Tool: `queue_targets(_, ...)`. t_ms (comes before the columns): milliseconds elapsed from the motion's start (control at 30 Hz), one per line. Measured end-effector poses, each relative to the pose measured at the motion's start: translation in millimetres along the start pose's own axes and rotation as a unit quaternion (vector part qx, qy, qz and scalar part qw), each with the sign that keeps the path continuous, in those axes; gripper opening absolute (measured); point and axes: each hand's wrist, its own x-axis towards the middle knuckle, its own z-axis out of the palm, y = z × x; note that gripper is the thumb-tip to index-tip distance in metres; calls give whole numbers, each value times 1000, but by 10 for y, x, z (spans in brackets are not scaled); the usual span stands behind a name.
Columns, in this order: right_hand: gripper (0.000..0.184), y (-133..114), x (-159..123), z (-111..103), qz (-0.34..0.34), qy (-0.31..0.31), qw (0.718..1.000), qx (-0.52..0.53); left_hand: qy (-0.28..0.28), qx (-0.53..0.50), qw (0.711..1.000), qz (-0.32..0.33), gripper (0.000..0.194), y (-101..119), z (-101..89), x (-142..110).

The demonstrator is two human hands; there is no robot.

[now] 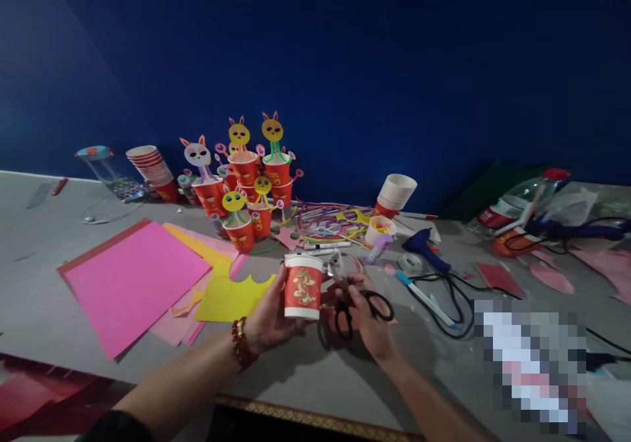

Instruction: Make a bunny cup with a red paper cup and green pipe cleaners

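The left hand [273, 320] was held palm inward above the grey table [300, 376], its forearm reaching in diagonally from the lower left. Its fingers were curled around the left side and lower part of a red paper cup [303, 287] with a gold dragon print. The cup stood near upright, white rim uppermost, with a beaded bracelet [241, 343] on the wrist behind it.

The right hand [367, 317] was just beside the cup, its forearm angled in from the lower right and the wrist bent toward the left hand. Its fingers were closed around black-handled scissors [386, 299], the handle loops toward the wearer; the setting of the blades could not be determined.

Yellow paper [231, 300] and a pink sheet [140, 284] lay left of the left hand. Decorated cups with animal faces [241, 231] stood beyond it. A blue glue gun [428, 251] and a light-blue marker [426, 299] lay to the right of the scissors. A stack of white-rimmed cups [396, 195] leaned near the wall [345, 87].
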Motion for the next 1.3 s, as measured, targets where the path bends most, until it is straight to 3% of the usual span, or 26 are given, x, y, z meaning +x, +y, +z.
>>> queue_targets(133, 37, -51, 31, -74, -10, 68, 995, 65, 19, -22, 999, 38, 77, 24, -28, 11)
queue_targets(267, 37, -68, 9, -95, -16, 42, 994, 98, 63, -7, 997, 51, 65, -5, -84, 56)
queue_targets(433, 32, -115, -44, -59, -6, 20, 998, 53, 93, 27, 990, 101, 48, -21, -127, 76)
queue_targets(633, 39, -165, -65, -22, -19, 22, 999, 45, 81, 23, 994, 68, 58, 1, -66, 51)
queue_targets(767, 37, -152, -81, -14, -31, 8, 999, 31, 67, 44, 996, 37, 71, -37, -143, 36)
queue_targets(900, 36, -132, -86, -24, -39, 9, 999, 18, 78, 49, 994, 52, 58, -79, -251, 44)
queue_targets(1000, 35, -107, -91, -28, -40, 3, 999, 21, 77, 37, 994, 72, 48, -58, -204, 67)
queue_targets(1133, 33, -72, -116, -28, -54, -21, 997, 45, 65, 43, 996, 47, 52, -33, -131, 81)
queue_targets(1300, 35, -100, -158, -26, -58, -57, 996, 33, 98, 49, 993, 43, 58, -135, -269, 74)
